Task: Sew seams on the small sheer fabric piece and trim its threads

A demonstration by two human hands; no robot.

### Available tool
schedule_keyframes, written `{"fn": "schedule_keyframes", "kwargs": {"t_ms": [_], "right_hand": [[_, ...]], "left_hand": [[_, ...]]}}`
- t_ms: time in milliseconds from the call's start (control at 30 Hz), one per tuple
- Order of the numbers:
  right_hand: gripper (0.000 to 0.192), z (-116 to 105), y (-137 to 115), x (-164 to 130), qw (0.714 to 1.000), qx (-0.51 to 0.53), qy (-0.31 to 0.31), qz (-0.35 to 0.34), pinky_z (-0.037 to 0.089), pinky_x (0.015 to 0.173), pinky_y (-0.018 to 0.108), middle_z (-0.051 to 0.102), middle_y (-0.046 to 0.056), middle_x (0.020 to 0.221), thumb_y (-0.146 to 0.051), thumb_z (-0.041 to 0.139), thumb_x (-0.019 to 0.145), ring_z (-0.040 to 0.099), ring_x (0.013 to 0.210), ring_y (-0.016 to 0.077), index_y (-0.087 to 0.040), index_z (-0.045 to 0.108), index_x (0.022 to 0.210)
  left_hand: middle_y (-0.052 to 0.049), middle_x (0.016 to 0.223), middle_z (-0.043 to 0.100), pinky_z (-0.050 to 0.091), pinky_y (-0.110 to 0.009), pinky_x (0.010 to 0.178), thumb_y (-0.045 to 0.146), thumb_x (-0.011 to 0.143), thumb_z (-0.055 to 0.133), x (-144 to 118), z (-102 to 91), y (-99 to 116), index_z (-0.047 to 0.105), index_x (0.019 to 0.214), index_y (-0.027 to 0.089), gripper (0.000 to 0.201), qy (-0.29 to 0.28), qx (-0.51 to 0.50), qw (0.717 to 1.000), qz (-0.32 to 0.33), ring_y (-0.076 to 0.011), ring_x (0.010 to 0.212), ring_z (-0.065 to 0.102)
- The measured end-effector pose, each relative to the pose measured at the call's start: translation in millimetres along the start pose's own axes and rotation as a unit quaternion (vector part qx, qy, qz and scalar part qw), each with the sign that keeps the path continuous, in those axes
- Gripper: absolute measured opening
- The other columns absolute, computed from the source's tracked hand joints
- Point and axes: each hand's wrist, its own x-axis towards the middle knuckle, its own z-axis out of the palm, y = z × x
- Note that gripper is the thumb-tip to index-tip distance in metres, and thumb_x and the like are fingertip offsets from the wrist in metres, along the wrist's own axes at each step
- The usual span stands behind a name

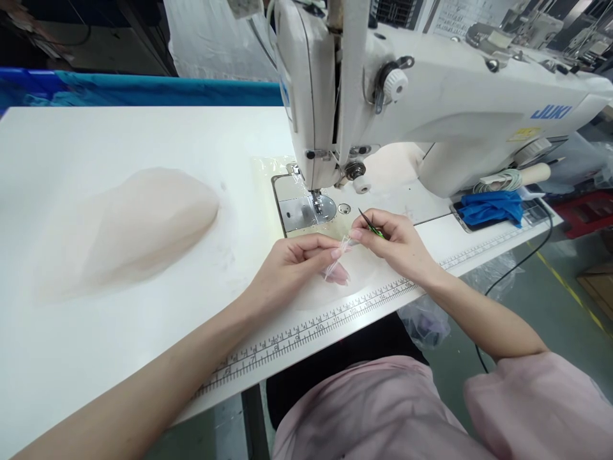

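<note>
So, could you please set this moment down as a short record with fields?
left hand: left hand pinches a small sheer fabric piece
right hand: right hand grips the same piece and a thin green-handled tool
machine: white sewing machine, needle area just behind the hands
table: white table with a printed ruler along its front edge
pile: pale sheer fabric pile at left
other: blue cloth at right
</note>
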Motion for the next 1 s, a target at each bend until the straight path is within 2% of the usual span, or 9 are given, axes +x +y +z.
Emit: {"fn": "schedule_keyframes", "kwargs": {"t_ms": [333,1000], "right_hand": [[0.028,-0.5,-1.7,-1.1,1.0,-0.011,0.017,-0.006,0.035,0.06,0.026,0.051,-0.003,0.071,-0.044,0.064,0.085,0.043,0.064,0.0092,-0.019,0.056,0.075],[0.025,-9.5,6.3,-4.4,0.997,0.009,0.074,0.004,0.03,0.05,0.025,0.048,-0.002,0.069,-0.042,0.065,0.084,0.039,0.06,0.009,-0.02,0.056,0.077]], "left_hand": [[-0.001,0.068,0.072,0.055,-0.029,0.072,0.032,0.084,0.065,0.1,-1.1,1.9,0.07,0.079,0.02,0.014,-0.01,0.004,1.0,-0.007,-0.0148,0.066,0.068],[-0.002,0.067,0.071,0.056,-0.03,0.071,0.036,0.084,0.063,-0.5,0.6,4.0,0.07,0.074,0.02,0.02,-0.003,0.014,1.0,-0.005,-0.0158,0.066,0.067]]}}
